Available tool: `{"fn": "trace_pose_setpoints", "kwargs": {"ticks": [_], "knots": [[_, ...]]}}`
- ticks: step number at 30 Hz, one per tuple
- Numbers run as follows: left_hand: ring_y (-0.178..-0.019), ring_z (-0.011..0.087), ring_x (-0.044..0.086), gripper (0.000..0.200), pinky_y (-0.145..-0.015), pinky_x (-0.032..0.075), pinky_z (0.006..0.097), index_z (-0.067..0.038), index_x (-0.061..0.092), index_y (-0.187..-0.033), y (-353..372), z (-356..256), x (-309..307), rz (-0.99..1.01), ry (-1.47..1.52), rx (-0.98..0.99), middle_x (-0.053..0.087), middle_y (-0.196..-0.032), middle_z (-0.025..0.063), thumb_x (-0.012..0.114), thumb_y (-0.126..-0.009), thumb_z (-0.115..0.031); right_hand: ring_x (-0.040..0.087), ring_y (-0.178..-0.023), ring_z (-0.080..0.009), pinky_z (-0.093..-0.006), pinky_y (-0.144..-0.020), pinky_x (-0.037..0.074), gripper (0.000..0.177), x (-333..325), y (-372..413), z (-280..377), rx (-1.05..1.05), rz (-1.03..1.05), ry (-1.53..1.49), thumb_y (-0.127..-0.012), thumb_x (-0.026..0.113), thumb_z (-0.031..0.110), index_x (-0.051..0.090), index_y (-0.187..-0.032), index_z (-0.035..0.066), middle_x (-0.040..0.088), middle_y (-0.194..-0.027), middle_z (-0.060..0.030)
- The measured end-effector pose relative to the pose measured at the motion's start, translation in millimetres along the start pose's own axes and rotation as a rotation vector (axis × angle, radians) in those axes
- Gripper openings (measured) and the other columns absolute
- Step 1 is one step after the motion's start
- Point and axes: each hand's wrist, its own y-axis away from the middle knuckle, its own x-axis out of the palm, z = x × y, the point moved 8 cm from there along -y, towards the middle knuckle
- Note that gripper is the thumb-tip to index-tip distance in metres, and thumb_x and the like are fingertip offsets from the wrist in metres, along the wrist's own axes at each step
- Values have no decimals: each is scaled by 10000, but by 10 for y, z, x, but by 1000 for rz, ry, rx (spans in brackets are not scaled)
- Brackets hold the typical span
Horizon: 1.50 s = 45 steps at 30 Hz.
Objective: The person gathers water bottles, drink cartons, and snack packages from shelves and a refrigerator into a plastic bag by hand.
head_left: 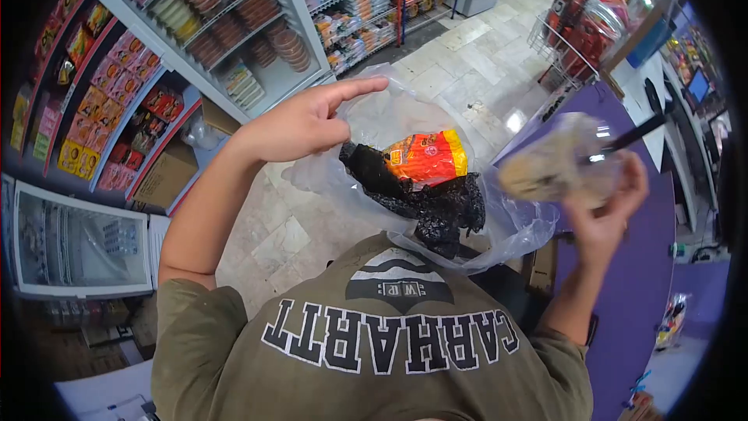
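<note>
A translucent plastic bag (315, 175) is spread wide in front of my chest. My left hand (312, 121) grips its left rim, with the index finger stretched along the top edge. Inside the bag lie a red and yellow packet (428, 157) and a crumpled black plastic bag (444, 210). Over the bag's right side, my right hand (612, 206) is closed around a clear plastic cup (553, 160) with pale beige contents, tilted and blurred by motion. A black straw (637, 132) sticks out of it toward the right.
On the right runs a purple counter (635, 265), with a wire basket (565, 51) of red packets at its far end. A glass-door fridge (226, 23) and snack shelves (101, 101) stand on the left. Tiled floor (475, 54) stretches ahead.
</note>
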Motion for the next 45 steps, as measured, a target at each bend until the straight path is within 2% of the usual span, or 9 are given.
{"fn": "trace_pose_setpoints", "kwargs": {"ticks": [4,12,18,26,28,34,38,40,45], "knots": [[-503,56,339,652,-467,319,207,-89,316,-1385,-82,-22,64,135,67,13,391,-608,-50,444,-747,-43,431,-1147,-245,-372,-911,417,955,1014,383,348,-228,151,-163,-555,781,110,204,-1316,86,315,-1281,-147],[-508,35,383,646,-459,316,176,-77,349,-1369,113,-43,91,320,128,45,464,-660,-39,434,-729,-53,508,-1021,-316,-416,-829,463,669,2063,743,317,-534,15,200,-613,782,159,331,-1102,85,427,-1147,-186],[-488,31,362,610,-435,296,182,-71,378,-1350,330,174,141,340,91,29,436,-594,-51,431,-742,-55,548,-947,-364,-427,-780,443,433,2638,1186,314,7,207,546,-725,651,109,415,-1085,60,514,-1074,-173],[-494,32,353,577,-445,298,190,-81,410,-1333,512,374,410,461,40,-37,441,-622,-54,429,-756,-63,544,-952,-327,-404,-790,457,308,2528,1471,603,-11,325,446,-716,556,40,538,-1022,19,568,-999,-156],[-491,39,357,569,-446,312,195,-91,417,-1330,560,342,560,531,11,-4,437,-624,-56,425,-762,-72,541,-963,-316,-411,-788,467,292,2689,1480,793,-226,493,542,-713,543,59,546,-1002,18,562,-1025,-155],[-507,57,401,594,-465,347,199,-128,412,-1339,685,284,831,624,-276,158,476,-642,-29,427,-748,-71,550,-1047,-299,-392,-766,488,331,2940,1862,45,202,1094,1165,-866,459,230,563,-1166,137,537,-1176,-111],[-503,63,409,650,-467,363,215,-155,402,-1349,813,334,857,589,-306,141,462,-611,-20,425,-712,-29,652,-797,-224,-333,-643,512,249,2973,2084,-404,-66,846,1391,-838,489,158,625,-1024,61,623,-1046,-105],[-482,61,393,663,-453,349,211,-136,393,-1354,759,395,898,589,-275,134,455,-612,-24,417,-705,-3,622,-937,-274,-413,-530,544,358,2908,2020,-418,148,987,1374,-834,496,124,550,-1175,30,491,-1272,-109],[-459,50,371,668,-434,318,193,-95,380,-1356,682,340,1051,633,-73,76,458,-614,-29,415,-699,22,654,-739,-290,-397,-549,526,235,2525,1849,6,228,522,1124,-815,499,142,591,-972,-7,634,-898,-151]]}}
